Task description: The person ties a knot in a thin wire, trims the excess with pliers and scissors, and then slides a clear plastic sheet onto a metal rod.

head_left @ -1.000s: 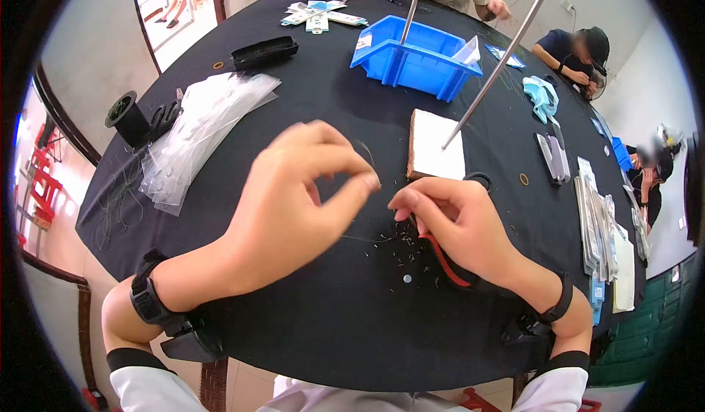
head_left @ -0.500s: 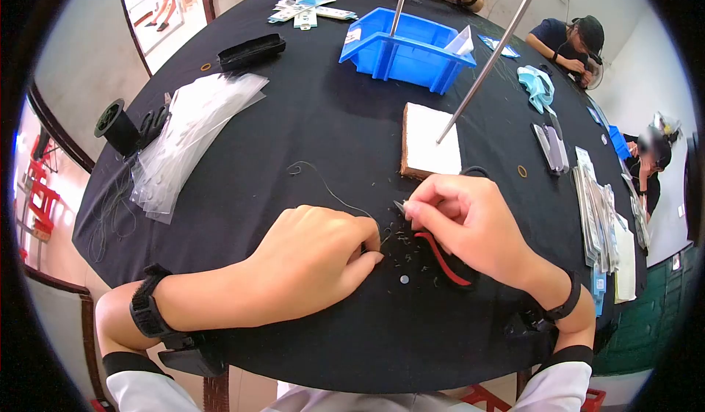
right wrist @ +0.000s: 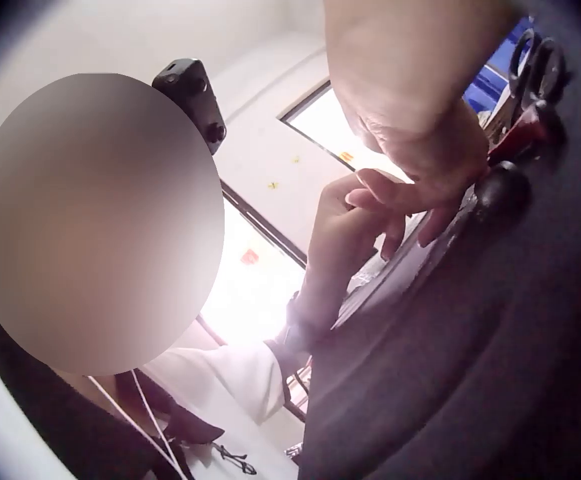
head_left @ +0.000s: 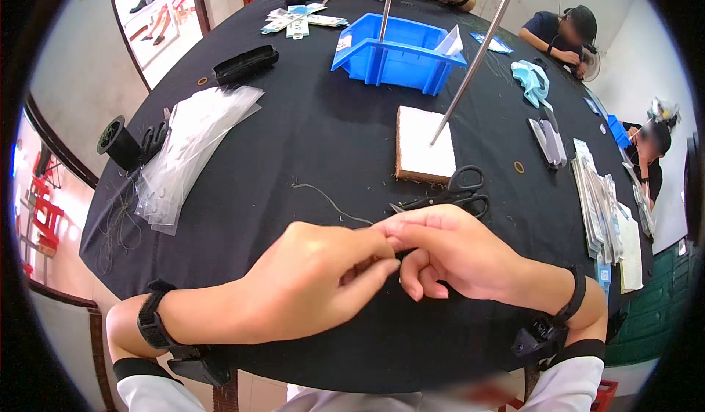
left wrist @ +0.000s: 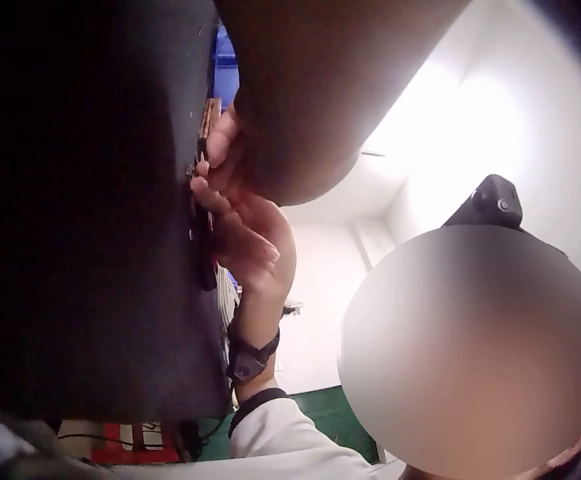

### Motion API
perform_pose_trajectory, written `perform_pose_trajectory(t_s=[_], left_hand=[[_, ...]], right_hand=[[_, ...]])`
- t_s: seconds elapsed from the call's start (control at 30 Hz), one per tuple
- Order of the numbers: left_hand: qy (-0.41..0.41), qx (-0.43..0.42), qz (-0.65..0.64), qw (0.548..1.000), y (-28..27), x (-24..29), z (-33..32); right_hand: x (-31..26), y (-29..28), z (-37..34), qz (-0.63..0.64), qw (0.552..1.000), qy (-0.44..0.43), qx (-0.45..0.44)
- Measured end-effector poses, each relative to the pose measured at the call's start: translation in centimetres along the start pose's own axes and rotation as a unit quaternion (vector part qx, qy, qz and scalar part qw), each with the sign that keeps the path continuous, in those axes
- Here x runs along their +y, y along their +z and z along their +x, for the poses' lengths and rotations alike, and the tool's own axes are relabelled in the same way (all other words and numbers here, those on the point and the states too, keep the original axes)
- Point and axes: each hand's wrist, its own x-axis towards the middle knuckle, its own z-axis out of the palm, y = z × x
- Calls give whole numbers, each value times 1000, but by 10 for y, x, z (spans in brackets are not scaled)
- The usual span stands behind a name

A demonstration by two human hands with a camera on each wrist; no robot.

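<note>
In the head view my left hand [head_left: 316, 280] has its thumb and index finger drawn together on a thin line [head_left: 330, 200]. That line curves over the black tabletop from the left and reaches the fingertips. Directly opposite, my right hand [head_left: 455, 254] meets the left fingertips, its thumb and index pinching at the line while the other fingers curl beneath. The fingers hide the line's end. Just beyond the right hand lie black scissors [head_left: 466, 188], points to the left. A red and black handle [right wrist: 525, 135] shows by the hand in the right wrist view.
A white-topped block [head_left: 426, 158] with a metal rod [head_left: 477, 59] stands behind the scissors, a blue bin [head_left: 400, 63] farther back. Clear plastic sleeves [head_left: 194, 151] and a black spool [head_left: 117, 144] lie left, packets [head_left: 595, 206] right. Other people sit across the table.
My left hand came down from above the table and moved right to the right hand. The right hand shifted nearer me, baring the scissors and covering the red-handled tool.
</note>
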Motion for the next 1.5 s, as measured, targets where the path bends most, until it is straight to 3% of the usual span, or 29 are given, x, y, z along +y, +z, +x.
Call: perform_pose_trajectory(t_s=[0.13,0.37,0.47,0.53,0.67,0.8,0.87,0.93,1.03,1.1,1.13,1.2,1.23,1.27,1.33,1.5], left_hand=[[106,-118,18,987,3,-8,-4],[181,-94,-23,979,4,-10,-3],[219,-102,-27,970,10,-13,-3],[216,-127,5,968,10,-7,-6],[221,-170,73,957,9,-3,-8],[244,-114,89,959,-3,1,-6],[222,25,81,971,-4,-3,-2],[70,68,197,976,-16,-6,6],[-23,58,287,956,-28,-22,5],[-53,28,250,966,-30,-27,4],[-68,13,231,970,-30,-29,3],[-70,14,233,970,-30,-30,3],[-70,14,233,970,-30,-31,3],[-68,18,233,970,-29,-33,3],[-64,26,232,970,-28,-36,3],[-68,9,218,974,-29,-36,3]], right_hand=[[-5,0,3,-53,998,-22,-6],[-7,-9,-5,11,998,-54,11],[-10,-8,-12,-55,998,-22,12],[-6,-3,-13,-173,985,-13,24],[-1,6,-14,-225,974,-3,0],[6,5,-14,-264,963,-44,-13],[6,3,-15,-337,937,-90,-2],[4,6,-19,-399,910,-115,3],[2,8,-23,-463,876,-123,-52],[6,5,-23,-473,862,-151,-104],[6,6,-24,-468,869,-144,-69],[1,9,-26,-457,880,-131,1],[3,6,-22,-422,885,-192,37],[-3,8,-22,-398,901,-147,91],[-1,4,-18,-504,822,-231,129],[15,6,-15,-578,751,-306,91]])
